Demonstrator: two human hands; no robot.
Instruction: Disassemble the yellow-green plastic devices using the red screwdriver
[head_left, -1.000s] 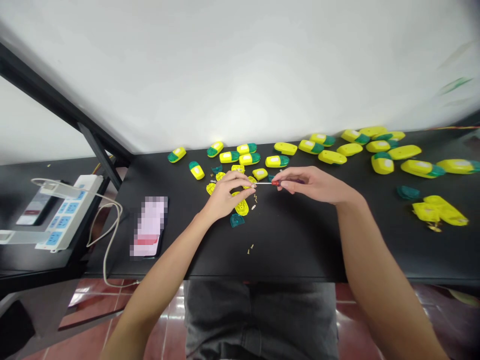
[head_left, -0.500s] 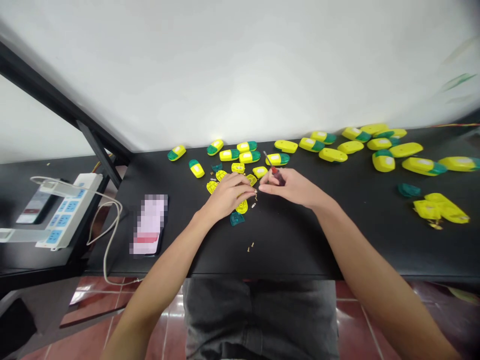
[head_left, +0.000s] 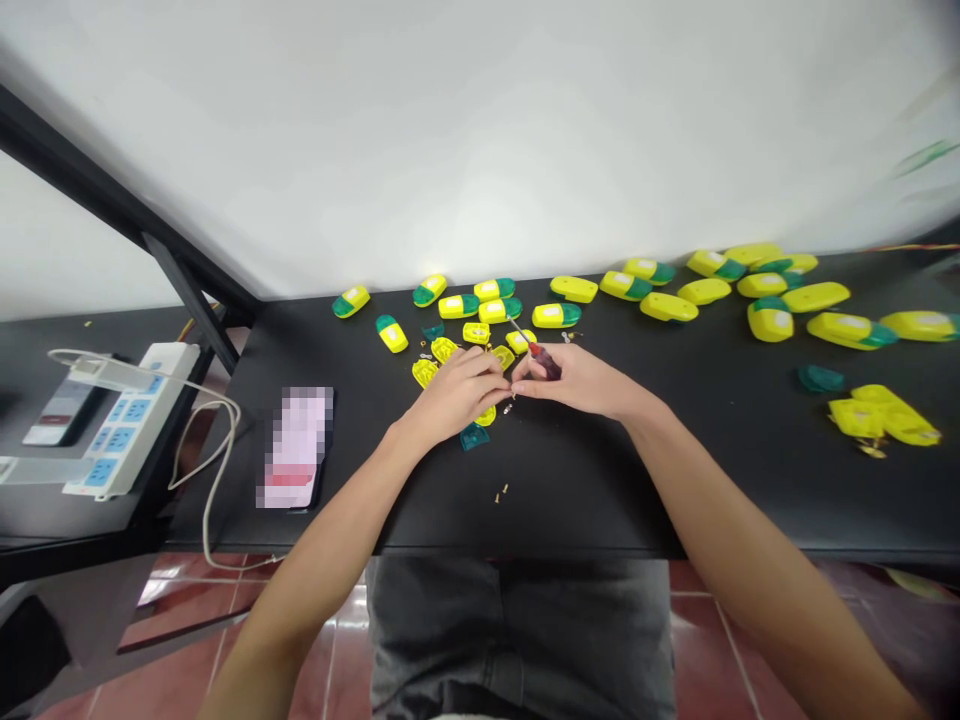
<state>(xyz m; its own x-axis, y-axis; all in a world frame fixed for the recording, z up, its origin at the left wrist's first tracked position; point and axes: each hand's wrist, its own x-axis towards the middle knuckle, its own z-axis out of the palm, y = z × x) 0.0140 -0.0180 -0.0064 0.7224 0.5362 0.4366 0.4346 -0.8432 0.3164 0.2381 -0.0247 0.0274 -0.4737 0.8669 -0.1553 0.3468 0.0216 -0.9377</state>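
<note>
Right fingers (head_left: 529, 382) closed firmly on the red handle of a small screwdriver (head_left: 546, 362), shaft tilted up & away from the body, tip in the air. Left fingers (head_left: 495, 380) curled down just beside the screwdriver; can't tell if they grip anything, b/c the left hand (head_left: 454, 392) covers what's under it.

Yellow plastic shell half (head_left: 486, 415) pokes out below the left hand, near the screwdriver, w/ a teal cover piece (head_left: 474, 436) just past it. Tiny brass screws (head_left: 508, 407) lie right below the screwdriver, more (head_left: 501, 491) farther toward the body, all loose on the black table (head_left: 585, 480).

Yellow-and-green capsule cases (head_left: 459, 306) spread behind & right of the screwdriver. Pixelated phone (head_left: 296, 447) well left of it; power strip (head_left: 124, 420) farther left.

Risks: hands this close, so a slip of the tip could jab the left fingers. A careless wrist move could also sweep the loose screws away or knock them off the table edge, & they'd be hard to find.
</note>
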